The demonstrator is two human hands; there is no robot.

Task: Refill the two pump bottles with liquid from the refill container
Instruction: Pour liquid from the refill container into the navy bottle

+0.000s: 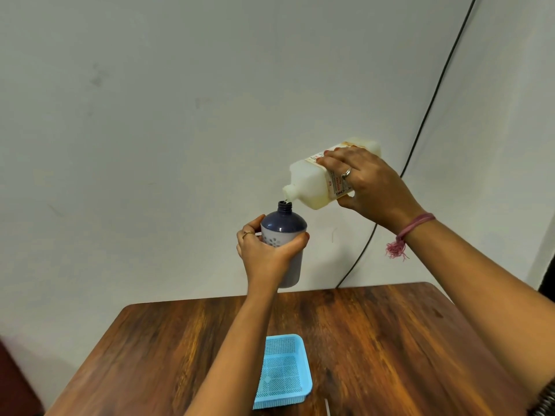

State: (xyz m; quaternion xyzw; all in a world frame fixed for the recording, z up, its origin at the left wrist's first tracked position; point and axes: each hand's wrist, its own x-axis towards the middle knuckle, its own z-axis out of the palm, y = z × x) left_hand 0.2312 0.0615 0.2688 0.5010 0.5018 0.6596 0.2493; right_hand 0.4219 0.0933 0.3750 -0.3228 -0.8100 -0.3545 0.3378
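I see left hand (pixel 264 253) fingers clenched round light, slick pump bottle (pixel 283 232) mid-body; right hand (pixel 372 187) grasping tilted stiff refill container (pixel 315 181)

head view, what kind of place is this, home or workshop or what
Probably a plain room in a home, though that is a guess: a wooden table against a bare pale wall, a loose black cable running down it, and a small blue plastic basket.

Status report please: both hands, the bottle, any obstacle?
Left hand grips blue bottle, pump off. Right hand tilts white refill container, spout at neck. Nothing obstructing.
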